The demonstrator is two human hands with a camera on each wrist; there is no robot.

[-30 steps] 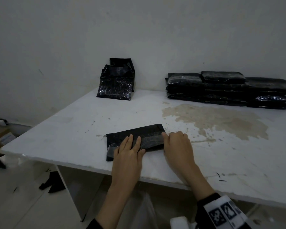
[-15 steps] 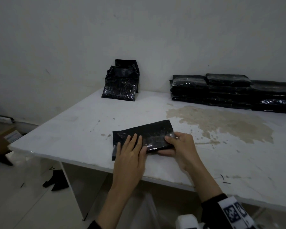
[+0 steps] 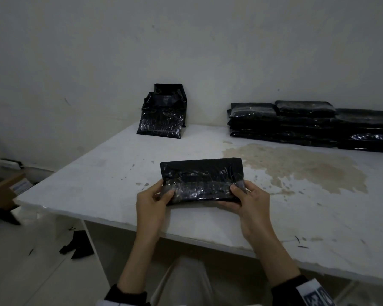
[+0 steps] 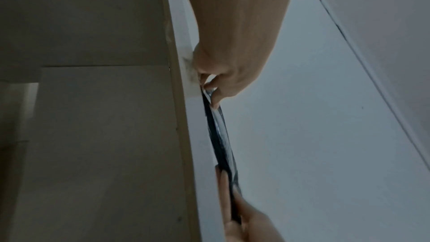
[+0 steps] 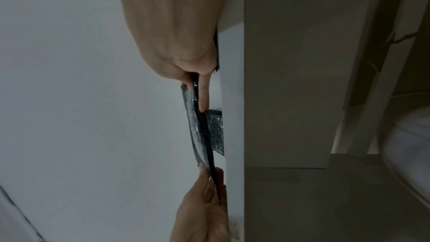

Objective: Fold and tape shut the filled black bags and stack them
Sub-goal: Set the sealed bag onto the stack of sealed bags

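Note:
A folded black bag [image 3: 201, 176] with a shiny clear strip along its near half is held just over the white table [image 3: 111, 173], near its front edge. My left hand [image 3: 164, 194] pinches the bag's near left corner, thumb on top. My right hand [image 3: 238, 192] pinches the near right corner the same way. The wrist views show the bag [image 4: 221, 135] edge-on between the left hand [image 4: 209, 97] and the right hand [image 5: 197, 89], fingers underneath. A stack of closed black bags [image 3: 307, 124] lies at the back right by the wall.
Two open-topped black bags [image 3: 161, 115] lean against the wall at the back centre. A brown stain [image 3: 296, 166] spreads over the table right of the held bag. On the floor to the left lie a cardboard box [image 3: 5, 188] and black scraps [image 3: 77, 244].
Both hands lay flat on the bag pressing it to the table; now each pinches one end and the bag is turned square to me and raised off the surface.

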